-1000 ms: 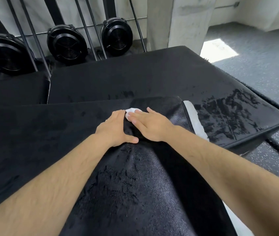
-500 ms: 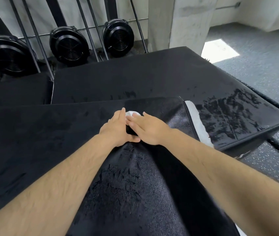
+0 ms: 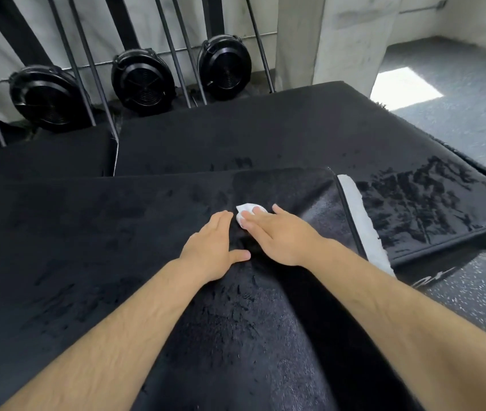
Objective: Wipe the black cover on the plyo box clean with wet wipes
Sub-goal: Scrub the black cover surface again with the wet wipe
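- Black cover [image 3: 236, 336]: just one, grainy shiny vinyl streaked wet, spread right under my arms.
- One crumpled white wet wipe [image 3: 246, 210], pinned to it by my flat right hand [image 3: 280, 235].
- Left hand [image 3: 212, 250] flat on the cover too, holding nothing.
- Hands sit further apart than half a second ago, and more wipe is showing.
- Three round black fans [image 3: 142, 80] behind.

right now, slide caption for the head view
Right hand presses a white wet wipe onto the shiny black cover, left hand flat beside it

Glossy black cover [image 3: 250, 336], white wipe [image 3: 246, 209], white-speckled grey floor [image 3: 473, 292], three black fans [image 3: 142, 80].
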Demonstrator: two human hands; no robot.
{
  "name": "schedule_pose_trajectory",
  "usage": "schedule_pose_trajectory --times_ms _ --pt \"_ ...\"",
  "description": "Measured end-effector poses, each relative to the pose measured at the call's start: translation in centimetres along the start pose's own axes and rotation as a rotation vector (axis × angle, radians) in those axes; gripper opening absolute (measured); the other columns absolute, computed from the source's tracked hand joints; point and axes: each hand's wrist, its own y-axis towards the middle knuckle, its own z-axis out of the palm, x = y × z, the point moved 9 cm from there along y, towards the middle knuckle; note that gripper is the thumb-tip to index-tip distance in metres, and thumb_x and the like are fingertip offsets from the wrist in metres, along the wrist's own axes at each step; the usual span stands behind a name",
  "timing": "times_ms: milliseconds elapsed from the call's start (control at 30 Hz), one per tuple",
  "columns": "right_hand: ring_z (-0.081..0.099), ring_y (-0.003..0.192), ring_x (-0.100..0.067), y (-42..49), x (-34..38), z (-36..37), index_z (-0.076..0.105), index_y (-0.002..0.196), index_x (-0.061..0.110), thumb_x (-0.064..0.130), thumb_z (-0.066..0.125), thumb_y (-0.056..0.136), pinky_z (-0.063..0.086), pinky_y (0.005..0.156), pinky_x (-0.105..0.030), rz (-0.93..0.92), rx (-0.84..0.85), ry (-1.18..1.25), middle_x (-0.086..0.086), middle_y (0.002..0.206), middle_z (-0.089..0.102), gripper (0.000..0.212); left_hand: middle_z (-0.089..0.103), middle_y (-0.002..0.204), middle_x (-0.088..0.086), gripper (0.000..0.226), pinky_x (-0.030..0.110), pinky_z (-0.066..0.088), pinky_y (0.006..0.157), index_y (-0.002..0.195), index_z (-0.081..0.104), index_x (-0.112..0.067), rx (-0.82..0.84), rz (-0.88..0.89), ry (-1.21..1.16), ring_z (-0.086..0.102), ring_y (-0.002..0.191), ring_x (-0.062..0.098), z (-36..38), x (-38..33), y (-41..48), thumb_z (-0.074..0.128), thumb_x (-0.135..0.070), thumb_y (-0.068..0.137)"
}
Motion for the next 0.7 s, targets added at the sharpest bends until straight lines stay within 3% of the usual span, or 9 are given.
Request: schedule_pose_trajectory --times_ms 133,267,333,400,467,533,633,700 --pt "0.033 0.144 0.0 -1.0 -3.2 -1.6 0.031 0.155 0.035 0.044 0.009 0.109 -0.001 0.126 -0.036 0.113 -0.039 -0.072 0.023 0.164 0.017 0.052 0.0 0.166 -0.01 0.093 0.038 0.03 0.117 0.16 0.0 -0.023 0.044 -0.007 0.06 0.022 0.149 0.019 0.3 0.0 0.2 0.058 -0.056 0.094" --pt "0.027 0.148 -0.014 0.6 -3.5 -1.6 0.027 0.156 0.024 0.036 0.013 0.109 0.003 0.124 -0.037 0.224 -0.125 -0.09 0.005 0.165 0.019 0.051 -0.002 0.167 -0.01 0.094 0.039 0.029 0.118 0.16 -0.003 -0.023 0.053 -0.007 0.062 0.019 0.151 0.019 0.6 -0.3 0.2 0.056 -0.056 0.095" --pt "0.039 0.138 -0.024 -0.2 -0.9 -0.3 0.034 0.151 0.021 0.035 0.018 0.109 0.012 0.124 -0.04 0.141 -0.13 -0.014 -0.002 0.157 0.031 0.048 0.0 0.167 -0.009 0.095 0.039 0.03 0.117 0.16 -0.002 -0.022 0.038 -0.01 0.053 0.022 0.15 0.019 0.5 -0.1 0.3 0.057 -0.056 0.094" --pt "0.042 0.132 -0.02 -2.1 1.4 1.2 0.038 0.149 0.022 0.034 0.019 0.109 0.016 0.123 -0.041 0.009 -0.104 -0.022 0.003 0.153 0.037 0.046 0.002 0.167 -0.008 0.094 0.038 0.031 0.116 0.16 0.0 -0.022 0.026 -0.01 0.045 0.024 0.149 0.018 0.6 0.1 0.2 0.057 -0.056 0.094" --pt "0.023 0.149 -0.008 -3.1 0.9 1.1 0.032 0.155 0.027 0.036 0.016 0.109 0.006 0.124 -0.038 -0.02 -0.073 -0.09 0.013 0.162 0.028 0.05 0.001 0.167 -0.007 0.093 0.038 0.031 0.115 0.16 0.0 -0.022 0.028 -0.005 0.059 0.023 0.149 0.018 0.7 -0.2 0.3 0.056 -0.056 0.094" --pt "0.014 0.151 -0.002 -2.3 -1.1 0.0 0.028 0.157 0.031 0.038 0.01 0.11 0.0 0.124 -0.035 0.065 -0.072 -0.126 0.016 0.165 0.021 0.051 -0.001 0.167 -0.007 0.092 0.039 0.03 0.116 0.16 -0.001 -0.021 0.049 -0.013 0.076 0.02 0.15 0.019 0.8 -0.4 0.4 0.056 -0.055 0.095" --pt "0.02 0.15 -0.017 -0.7 -0.8 -1.0 0.029 0.156 0.022 0.034 0.013 0.11 0.008 0.122 -0.037 0.186 -0.059 -0.09 0.005 0.165 0.02 0.05 0.0 0.167 -0.007 0.092 0.039 0.031 0.116 0.16 0.0 -0.021 0.061 -0.02 0.079 0.021 0.15 0.02 0.5 -0.3 0.4 0.057 -0.053 0.095" --pt "0.029 0.141 -0.026 -0.6 2.2 0.0 0.035 0.15 0.017 0.03 0.018 0.109 0.018 0.118 -0.038 0.15 -0.075 -0.029 -0.002 0.159 0.026 0.046 0.002 0.167 -0.006 0.086 0.038 0.033 0.114 0.159 0.003 -0.021 0.046 -0.015 0.07 0.024 0.148 0.02 0.4 0.0 0.4 0.059 -0.043 0.097"
